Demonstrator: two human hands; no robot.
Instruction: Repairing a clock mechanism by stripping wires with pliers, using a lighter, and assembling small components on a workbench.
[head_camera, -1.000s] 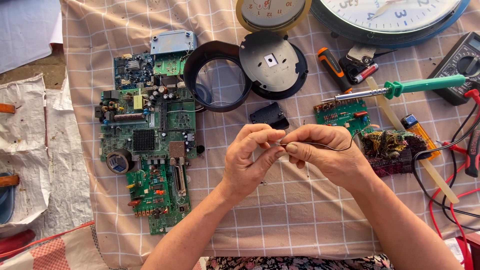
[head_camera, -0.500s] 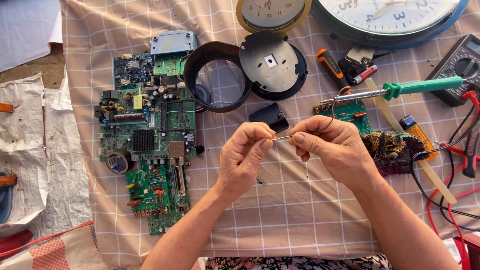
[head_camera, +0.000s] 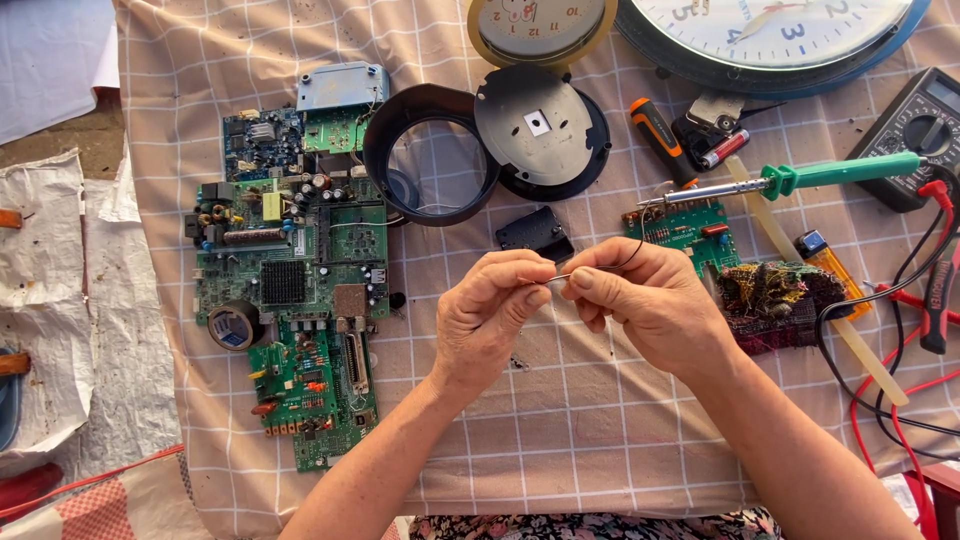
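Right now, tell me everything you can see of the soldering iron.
The soldering iron lies on its side on the checked cloth, up and to the right of the hands. Its handle is green and looks like plastic; a thin silvery metal shaft runs left from it to a fine tip. The tip end rests over the small green circuit board, and the handle's far end reaches the multimeter. It crosses over a pale wooden stick. Neither hand touches it. Whether it is hot cannot be told.
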